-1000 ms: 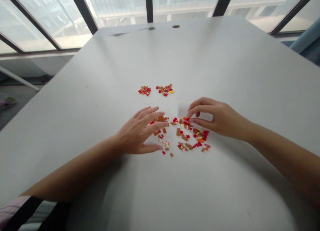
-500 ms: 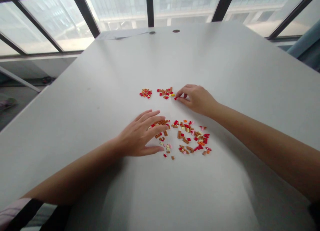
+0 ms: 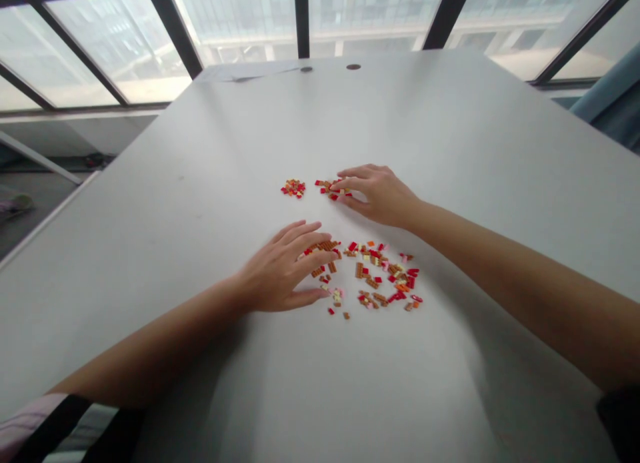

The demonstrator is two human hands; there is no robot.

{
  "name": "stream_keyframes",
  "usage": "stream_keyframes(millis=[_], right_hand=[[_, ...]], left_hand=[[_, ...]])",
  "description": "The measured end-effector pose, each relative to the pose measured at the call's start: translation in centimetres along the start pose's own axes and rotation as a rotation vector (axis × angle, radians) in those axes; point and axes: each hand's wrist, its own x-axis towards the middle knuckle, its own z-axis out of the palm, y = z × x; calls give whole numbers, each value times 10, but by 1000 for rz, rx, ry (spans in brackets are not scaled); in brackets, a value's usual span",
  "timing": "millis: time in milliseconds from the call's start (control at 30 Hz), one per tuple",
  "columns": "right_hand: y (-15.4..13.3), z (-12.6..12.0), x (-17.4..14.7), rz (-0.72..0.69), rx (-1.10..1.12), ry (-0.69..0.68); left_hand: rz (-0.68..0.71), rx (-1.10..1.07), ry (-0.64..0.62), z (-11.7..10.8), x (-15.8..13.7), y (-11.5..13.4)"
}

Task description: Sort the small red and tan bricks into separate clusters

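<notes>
From my feed I see dark-framed windows (image 3: 235,23) beyond the white table (image 3: 400,123), two round spots (image 3: 353,67) (both dark) near its far edge, a blue object (image 3: 615,103) at right.

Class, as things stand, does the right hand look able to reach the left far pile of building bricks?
Probably yes: the right hand is at the right far pile, only that pile and bare white table lie between it and the left far pile, and the left hand is out of the way.

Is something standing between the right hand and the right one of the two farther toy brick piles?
Nothing visible: the fingers of the right hand overlap that pile in view; contact is unclear.
</notes>
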Motion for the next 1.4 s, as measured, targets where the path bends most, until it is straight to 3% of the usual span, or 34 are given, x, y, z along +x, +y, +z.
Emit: stream_keyframes(millis=[267, 733, 1067, 1233, 1400], right_hand=[[-3, 24, 44, -115, 39, -88], [8, 14, 35, -100, 107, 51], [15, -34, -8, -61, 30, 37], [-4, -54, -47, -115, 72, -34], [-25, -52, -79, -121, 138, -67]], left_hand=[[12, 12, 10, -4, 0, 0], [4, 14, 15, -2, -1, 0], [13, 9, 18, 0, -2, 0], [-2, -2, 1, 0, -2, 1], [2, -2, 4, 0, -1, 1]])
